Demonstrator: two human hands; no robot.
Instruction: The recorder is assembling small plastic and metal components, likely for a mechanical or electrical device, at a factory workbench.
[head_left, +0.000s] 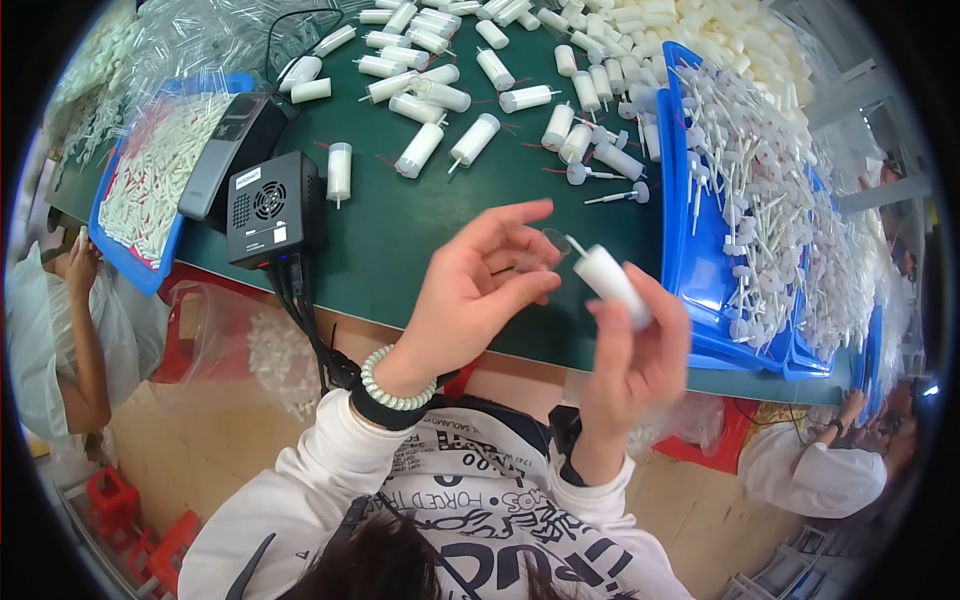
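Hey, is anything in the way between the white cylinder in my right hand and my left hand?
Nothing visible: the white cylinder in your right hand faces the clear plastic piece in your left hand, with only its own thin stem between. I can't tell whether stem and piece touch.

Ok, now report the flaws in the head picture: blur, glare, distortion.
Head view: the right hand looks blurred, the left hand sharper; pale glare shows on the blue tray at right; the green table's near edge bends, as fisheye views do; the corners go black.
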